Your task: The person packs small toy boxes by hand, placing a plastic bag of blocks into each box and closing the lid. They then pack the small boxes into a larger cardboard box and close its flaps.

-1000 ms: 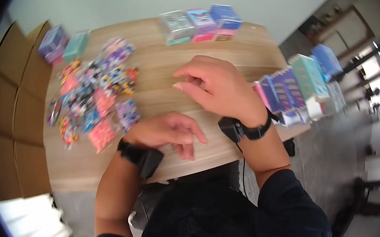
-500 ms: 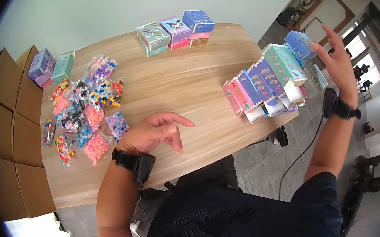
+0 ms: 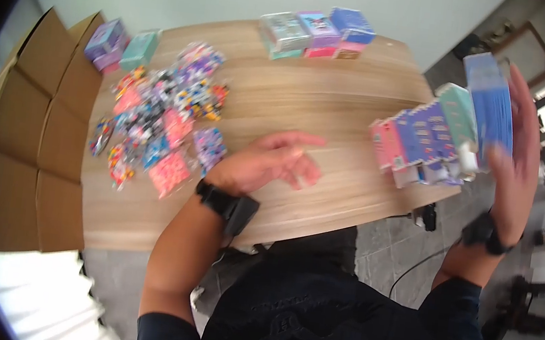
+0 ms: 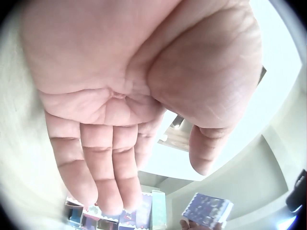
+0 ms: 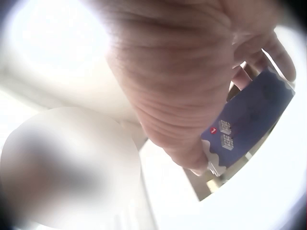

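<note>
My right hand (image 3: 520,165) grips a blue box (image 3: 488,104) at the right, lifted beside a group of colourful boxes (image 3: 428,131) near the table's right edge. In the right wrist view, the thumb and fingers hold opposite ends of the blue box (image 5: 252,120). Over the middle of the table, my left hand (image 3: 263,162) holds nothing, its fingers loosely bent. The left wrist view shows the palm of the left hand (image 4: 115,110) with relaxed fingers, and the lifted box (image 4: 207,210) beyond the thumb.
Bags of colourful small pieces (image 3: 164,117) lie on the table's left part (image 3: 125,224). Small boxes (image 3: 318,31) are stacked at the back, and others (image 3: 107,44) stand at the back left. Cardboard boxes (image 3: 19,121) line the left side. A cable hangs below the table's right edge.
My right hand has moved from over the table to the right, taken hold of the blue box and lifted it. The left hand stays loosely bent. The head view has shifted.
</note>
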Motion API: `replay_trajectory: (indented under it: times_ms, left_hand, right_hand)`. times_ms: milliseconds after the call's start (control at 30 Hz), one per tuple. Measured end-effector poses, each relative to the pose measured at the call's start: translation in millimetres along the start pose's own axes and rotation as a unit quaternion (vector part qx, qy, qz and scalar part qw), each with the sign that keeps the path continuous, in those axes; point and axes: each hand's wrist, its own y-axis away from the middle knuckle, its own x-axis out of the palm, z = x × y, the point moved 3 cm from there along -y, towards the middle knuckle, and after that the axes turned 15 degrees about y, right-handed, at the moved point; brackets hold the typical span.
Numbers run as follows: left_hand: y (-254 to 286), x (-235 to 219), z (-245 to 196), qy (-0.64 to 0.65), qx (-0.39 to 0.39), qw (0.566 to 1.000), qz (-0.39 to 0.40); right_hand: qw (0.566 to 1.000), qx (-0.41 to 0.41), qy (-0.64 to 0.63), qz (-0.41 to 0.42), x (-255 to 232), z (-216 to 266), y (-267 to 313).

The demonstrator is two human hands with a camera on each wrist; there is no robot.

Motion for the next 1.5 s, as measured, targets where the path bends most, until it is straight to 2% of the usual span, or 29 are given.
replay_trajectory:
  times_ms: [33,100,167,267,300,367,433,467,533,567,667,700,767,900,1133,1300,1400,1500]
  left_hand:
    - [-1.7,1.1,-1.4,0.003,0.006,1.0,-0.019]
    - [-18.5,-6.2,7.0,0.085,0.028,0.996,-0.003]
    - [-12.6,-9.9,1.9,0.161,0.05,0.986,-0.017]
    - [-8.8,-9.8,-8.3,0.267,0.062,0.961,-0.035]
    - [-5.3,-10.5,-13.6,0.252,0.08,0.963,-0.044]
    - [2.5,-10.9,-24.5,0.223,0.119,0.965,-0.062]
    - [3.2,-15.0,-28.6,0.267,0.17,0.947,-0.048]
    - [5.2,-15.0,-31.2,0.272,0.193,0.942,-0.038]
    - [7.2,-21.1,-34.7,0.261,0.233,0.936,-0.042]
    - [8.3,-30.6,-33.8,0.246,0.25,0.935,-0.055]
    - [6.6,-27.3,-37.6,0.18,0.333,0.919,-0.112]
    - [7.1,-25.1,-39.8,0.153,0.367,0.908,-0.134]
    - [5.0,-28.4,-39.9,0.103,0.371,0.909,-0.159]
    - [3.2,-28.5,-35.5,0.023,0.4,0.89,-0.217]
    - [-3.5,-29.3,-35.9,-0.03,0.408,0.88,-0.243]
    - [-1.2,-27.9,-36.2,0.025,0.37,0.896,-0.243]
    - [-2.4,-27.9,-35.4,0.027,0.369,0.896,-0.244]
    - [-2.9,-23.6,-33.7,0.0,0.387,0.886,-0.256]
  right_hand:
    - [0.997,-0.008,-0.069,0.032,22.5,7.2,15.9]
    - [0.976,-0.033,-0.112,0.186,72.2,11.0,33.6]
    - [0.937,-0.109,-0.138,0.3,130.6,25.8,30.5]
    - [0.906,-0.193,-0.118,0.359,174.8,23.2,8.7]
    - [0.895,-0.214,-0.106,0.377,184.6,22.5,4.0]
    - [0.896,-0.208,-0.13,0.371,190.6,16.6,-7.8]
    - [0.893,-0.225,-0.152,0.359,191.2,7.7,-21.6]
    - [0.907,-0.23,-0.151,0.319,193.1,-0.1,-27.3]
    - [0.907,-0.096,-0.314,0.262,208.8,-10.8,-34.8]
    - [0.893,-0.026,-0.388,0.226,215.8,-18.2,-37.0]
    - [0.854,0.157,-0.454,0.202,242.1,-38.8,-36.0]
    - [0.835,0.176,-0.478,0.207,251.6,-43.5,-32.7]
    - [0.793,0.213,-0.528,0.218,270.5,-53.5,-23.9]
    - [0.791,0.229,-0.499,0.269,286.1,-70.9,-11.4]
    - [0.787,0.228,-0.532,0.212,283.7,-59.7,-5.3]
    - [0.772,0.222,-0.552,0.224,281.7,-56.1,-4.7]
    - [0.774,0.203,-0.571,0.181,282.2,-55.2,-4.5]
    - [0.82,0.191,-0.516,0.159,280.0,-56.5,-6.4]
